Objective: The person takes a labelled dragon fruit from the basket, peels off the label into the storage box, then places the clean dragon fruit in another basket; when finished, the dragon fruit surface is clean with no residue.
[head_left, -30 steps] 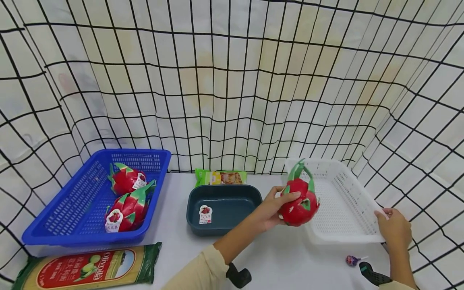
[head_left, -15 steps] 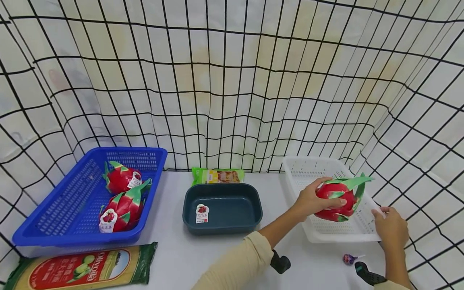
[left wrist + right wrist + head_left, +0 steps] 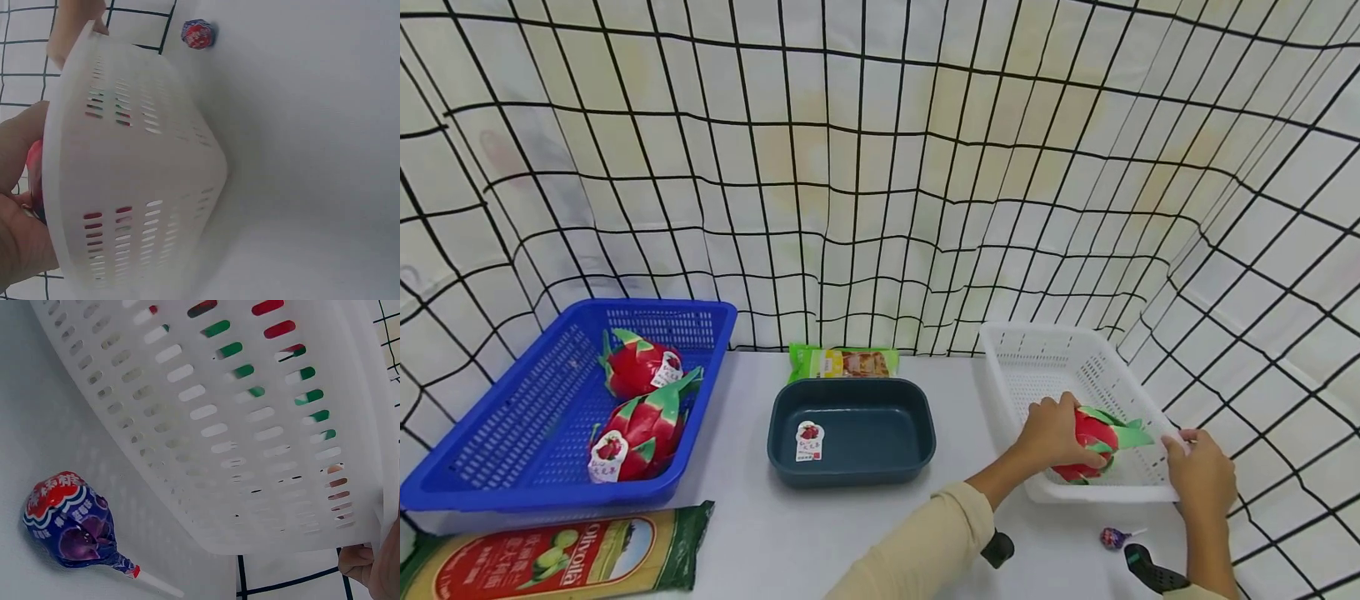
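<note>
Down inside the white basket, my left hand grips a red dragon fruit, its green leaves pointing right. Seen from the left wrist, the basket wall covers most of the fruit, and red and green show through the slots. My right hand pinches the basket's front right rim. From the right wrist, part of that hand shows at the rim's lower corner. A wrapped lollipop lies on the table just in front of the basket, beside the right wrist's camera.
Two more dragon fruits with stickers sit in a blue basket at left. A pack of pasta lies before it. In the middle stands a dark teal dish bearing a sticker, with a green snack packet behind. Black netting surrounds the table.
My left hand has carried the dragon fruit rightward over the white basket's rim, then lowered it inside. The right hand has kept its hold on the rim. The view has shifted slightly right.
</note>
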Tool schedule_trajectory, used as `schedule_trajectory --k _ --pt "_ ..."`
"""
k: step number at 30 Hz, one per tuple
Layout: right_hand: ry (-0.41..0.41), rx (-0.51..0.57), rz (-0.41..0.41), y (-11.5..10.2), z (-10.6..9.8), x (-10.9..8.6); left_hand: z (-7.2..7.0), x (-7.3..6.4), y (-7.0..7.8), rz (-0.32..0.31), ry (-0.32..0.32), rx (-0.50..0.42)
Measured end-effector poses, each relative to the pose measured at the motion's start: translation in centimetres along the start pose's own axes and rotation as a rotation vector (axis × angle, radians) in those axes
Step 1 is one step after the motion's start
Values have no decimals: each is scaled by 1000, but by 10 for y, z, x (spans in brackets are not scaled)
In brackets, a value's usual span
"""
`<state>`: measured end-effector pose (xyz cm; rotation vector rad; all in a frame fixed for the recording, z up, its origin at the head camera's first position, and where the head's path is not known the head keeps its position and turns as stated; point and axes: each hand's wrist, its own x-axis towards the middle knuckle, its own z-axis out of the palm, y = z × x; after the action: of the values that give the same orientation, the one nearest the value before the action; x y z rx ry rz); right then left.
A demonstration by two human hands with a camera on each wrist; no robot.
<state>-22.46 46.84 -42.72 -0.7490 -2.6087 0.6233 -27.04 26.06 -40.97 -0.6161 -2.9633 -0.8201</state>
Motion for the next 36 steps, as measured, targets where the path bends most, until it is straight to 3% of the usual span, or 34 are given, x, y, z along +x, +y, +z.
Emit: schedule_trajectory --k 3,11,21,24,30,36 --pt "1 -6 -18 0 -3 0 3 -2 2 38 10 144" --pt "-18 2 -17 3 -5 -3 11 -8 7 56 -74 260" --pt "-29 6 -13 4 -2 -1 9 3 1 36 -139 198" --pt "-39 14 -19 5 -1 0 10 5 2 29 -170 216" --pt "-37 13 -7 2 -1 5 11 4 2 83 -210 270" --pt "-36 13 -4 3 -3 5 11 5 0 105 -192 191"
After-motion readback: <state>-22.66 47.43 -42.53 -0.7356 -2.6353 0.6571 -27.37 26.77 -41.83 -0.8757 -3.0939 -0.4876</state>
